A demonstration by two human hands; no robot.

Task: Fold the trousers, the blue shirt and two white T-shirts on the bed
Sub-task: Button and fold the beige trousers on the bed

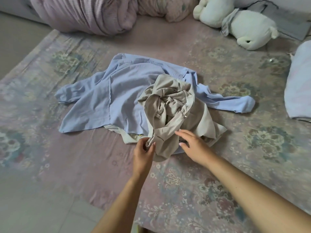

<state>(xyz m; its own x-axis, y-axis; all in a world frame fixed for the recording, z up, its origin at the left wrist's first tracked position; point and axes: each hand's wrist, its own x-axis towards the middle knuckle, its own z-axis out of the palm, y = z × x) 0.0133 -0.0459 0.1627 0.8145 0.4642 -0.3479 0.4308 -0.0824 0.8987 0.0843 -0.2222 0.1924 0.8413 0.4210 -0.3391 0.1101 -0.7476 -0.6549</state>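
The left hand (pixel 144 153) pinches the crumpled beige trousers (pixel 170 105), which lie on the blue shirt (pixel 107 91). The right hand (pixel 193 145) rests on them, its grip wide, fingers straight.

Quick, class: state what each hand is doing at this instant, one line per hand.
Left hand: pinching a bunched edge of the beige trousers.
Right hand: open, fingers straight, on or just above the trousers; holding nothing.
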